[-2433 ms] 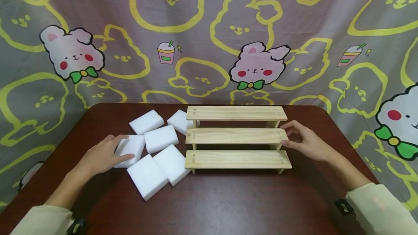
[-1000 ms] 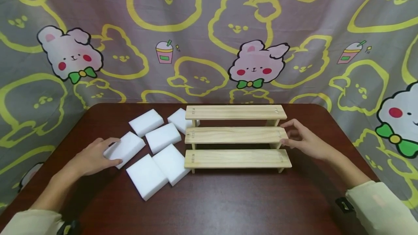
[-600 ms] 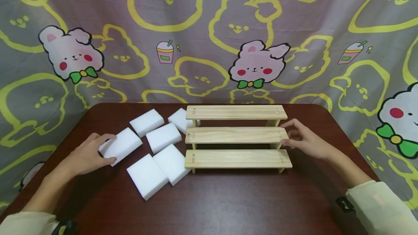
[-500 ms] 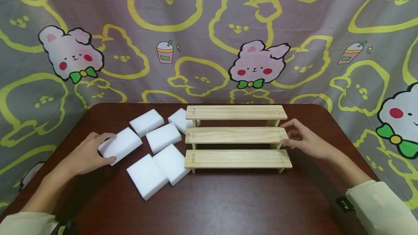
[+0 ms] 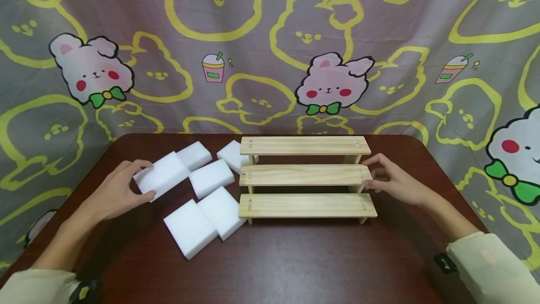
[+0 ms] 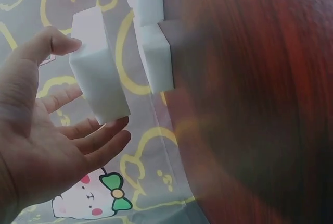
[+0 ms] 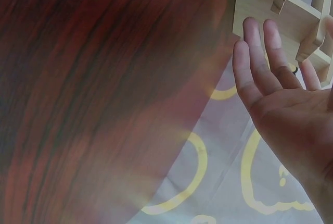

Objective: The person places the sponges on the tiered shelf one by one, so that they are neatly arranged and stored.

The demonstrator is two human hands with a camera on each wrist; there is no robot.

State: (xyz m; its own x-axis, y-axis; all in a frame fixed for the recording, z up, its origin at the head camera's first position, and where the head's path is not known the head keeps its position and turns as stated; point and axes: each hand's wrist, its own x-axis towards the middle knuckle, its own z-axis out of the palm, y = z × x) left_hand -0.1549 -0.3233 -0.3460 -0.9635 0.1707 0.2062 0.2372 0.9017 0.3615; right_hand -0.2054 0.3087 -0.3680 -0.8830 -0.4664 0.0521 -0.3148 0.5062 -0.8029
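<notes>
My left hand holds a white sponge block by its left end, thumb on the near side and fingers on the far side. In the left wrist view, the sponge stands apart from the other blocks, between thumb and fingertips. Its far end overlaps another white sponge in the head view. At the right end of a three-step wooden display shelf, my right hand pinches the middle board's end with thumb and index finger. Its other fingers are extended in the right wrist view.
More white sponges lie left of the shelf: one at centre, one partly behind the shelf, and two in front, a left one and a right one. A dark red-brown table carries everything, and a patterned curtain hangs behind.
The left hand has taken the leftmost sponge, turned it and drawn it left, then moved it away from me toward the back sponge. The right hand and shelf stay put.
</notes>
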